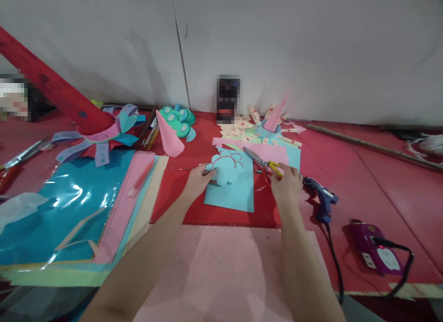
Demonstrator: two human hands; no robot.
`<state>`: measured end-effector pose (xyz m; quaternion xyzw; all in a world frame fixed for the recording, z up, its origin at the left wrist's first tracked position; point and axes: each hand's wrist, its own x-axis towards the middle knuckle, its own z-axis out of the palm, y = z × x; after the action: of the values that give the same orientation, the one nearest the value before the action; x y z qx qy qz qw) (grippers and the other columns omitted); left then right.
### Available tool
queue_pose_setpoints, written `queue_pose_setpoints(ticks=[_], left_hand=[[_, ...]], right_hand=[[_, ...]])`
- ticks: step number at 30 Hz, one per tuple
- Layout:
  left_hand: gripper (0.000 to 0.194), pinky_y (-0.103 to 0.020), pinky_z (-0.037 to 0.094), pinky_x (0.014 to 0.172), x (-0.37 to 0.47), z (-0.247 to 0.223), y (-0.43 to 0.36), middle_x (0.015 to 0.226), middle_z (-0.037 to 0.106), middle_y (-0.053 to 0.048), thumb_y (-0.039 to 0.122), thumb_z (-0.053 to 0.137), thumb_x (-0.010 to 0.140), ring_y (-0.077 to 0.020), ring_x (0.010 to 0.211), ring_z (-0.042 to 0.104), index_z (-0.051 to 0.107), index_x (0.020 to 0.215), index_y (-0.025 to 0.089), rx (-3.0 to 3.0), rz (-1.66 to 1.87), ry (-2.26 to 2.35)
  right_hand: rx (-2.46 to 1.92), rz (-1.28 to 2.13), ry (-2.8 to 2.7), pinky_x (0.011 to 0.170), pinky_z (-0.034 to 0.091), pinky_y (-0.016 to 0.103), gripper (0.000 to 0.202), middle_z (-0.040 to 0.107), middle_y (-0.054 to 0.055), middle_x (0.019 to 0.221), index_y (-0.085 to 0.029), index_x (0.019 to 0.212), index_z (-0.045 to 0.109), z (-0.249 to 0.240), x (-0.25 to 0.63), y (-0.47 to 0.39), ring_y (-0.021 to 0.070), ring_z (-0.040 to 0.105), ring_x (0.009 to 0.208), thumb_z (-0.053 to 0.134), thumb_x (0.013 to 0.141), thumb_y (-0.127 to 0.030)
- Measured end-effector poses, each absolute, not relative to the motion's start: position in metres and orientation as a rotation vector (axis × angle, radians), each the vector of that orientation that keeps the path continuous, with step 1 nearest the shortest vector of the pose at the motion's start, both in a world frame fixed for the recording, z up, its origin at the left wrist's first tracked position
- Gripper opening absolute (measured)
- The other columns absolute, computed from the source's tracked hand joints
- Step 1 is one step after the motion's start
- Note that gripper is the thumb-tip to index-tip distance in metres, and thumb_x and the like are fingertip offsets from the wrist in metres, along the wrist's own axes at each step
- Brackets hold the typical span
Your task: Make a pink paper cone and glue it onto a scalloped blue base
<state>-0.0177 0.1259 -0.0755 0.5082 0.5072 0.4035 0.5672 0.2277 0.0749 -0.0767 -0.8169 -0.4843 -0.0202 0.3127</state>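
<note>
Pinched at its left edge by my left hand [200, 180] is a light blue paper flower [226, 170] with red pen outlines. Beneath the flower lies a light blue paper sheet [235, 199] on the red surface. My right hand [286, 181] grips the scissors [258, 158] by their yellow and red handles. Their blades point up and left, close to the flower's right side. A pink paper strip [277, 151] lies behind the blades.
To the right are a blue glue gun [324, 203] and a purple power socket box [375, 248]. A pink paper cone [169, 137] stands behind my left hand. Stacked coloured sheets in plastic [86, 197] cover the left. A bamboo stick [374, 146] lies at the back right.
</note>
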Motion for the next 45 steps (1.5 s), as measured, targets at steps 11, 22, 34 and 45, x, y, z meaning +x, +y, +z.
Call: queue_pose_setpoints(ticks=[11,22,34,45], left_hand=[[0.027,-0.033,0.058,0.064,-0.018,-0.088,0.129,0.076,0.070,-0.002,0.040,0.064,0.070,-0.0213,0.071,0.069,0.063,0.084,0.017,1.253,0.971,1.198],[0.020,-0.031,0.056,0.066,-0.018,-0.083,0.128,0.077,0.071,-0.002,0.027,0.065,0.068,-0.0184,0.071,0.067,0.064,0.086,0.017,1.329,0.948,1.207],[0.016,-0.030,0.051,0.067,-0.017,-0.075,0.127,0.077,0.071,-0.002,0.030,0.065,0.068,-0.0206,0.075,0.067,0.066,0.077,0.017,1.421,0.932,1.258],[0.023,-0.028,0.050,0.064,-0.015,-0.080,0.128,0.070,0.067,-0.001,0.038,0.059,0.071,-0.0175,0.067,0.061,0.065,0.076,0.017,1.395,1.031,1.329]], right_hand=[[-2.344,0.027,-1.204,0.085,0.040,0.050,0.033,0.060,0.016,0.102,-0.019,0.101,0.070,-0.091,0.239,0.082,0.0349,0.053,0.100,0.064,0.069,-0.027],[-2.454,0.134,-1.279,0.090,0.041,0.048,0.035,0.063,0.014,0.103,-0.020,0.100,0.071,-0.086,0.249,0.088,0.0328,0.056,0.101,0.059,0.068,-0.020],[-2.603,0.387,-1.541,0.075,0.046,0.036,0.036,0.070,0.014,0.097,-0.020,0.102,0.069,-0.051,0.263,0.094,0.0306,0.066,0.092,0.065,0.072,-0.040],[-1.987,0.551,-1.062,0.055,0.039,0.028,0.038,0.054,-0.001,0.056,-0.019,0.069,0.057,-0.028,0.215,0.081,0.0160,0.052,0.056,0.070,0.064,-0.054]])
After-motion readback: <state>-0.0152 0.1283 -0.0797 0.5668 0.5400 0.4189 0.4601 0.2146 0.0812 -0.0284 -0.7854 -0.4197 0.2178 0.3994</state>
